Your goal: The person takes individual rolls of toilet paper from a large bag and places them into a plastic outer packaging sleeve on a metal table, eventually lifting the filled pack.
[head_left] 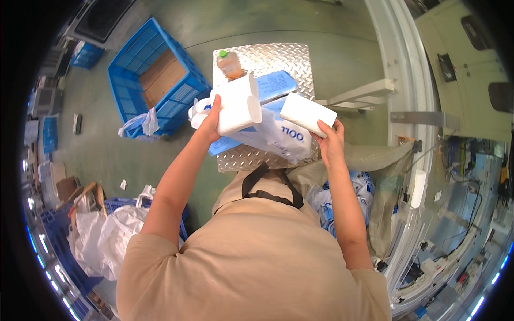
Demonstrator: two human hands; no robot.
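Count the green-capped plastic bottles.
1: the translucent green-capped plastic bottle, near the far left corner of the silver textured metal platform; others may be hidden.

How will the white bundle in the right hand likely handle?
The white bundle is probably light, since the right hand grips just one end. It likely keeps its shape: its edges run straight without visible sagging. Its flattened sides suggest sliding rather than rolling if pushed.

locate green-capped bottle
In the head view, the bottle is on the metal platform, far-left corner, just beyond the white rolls in the left hand.
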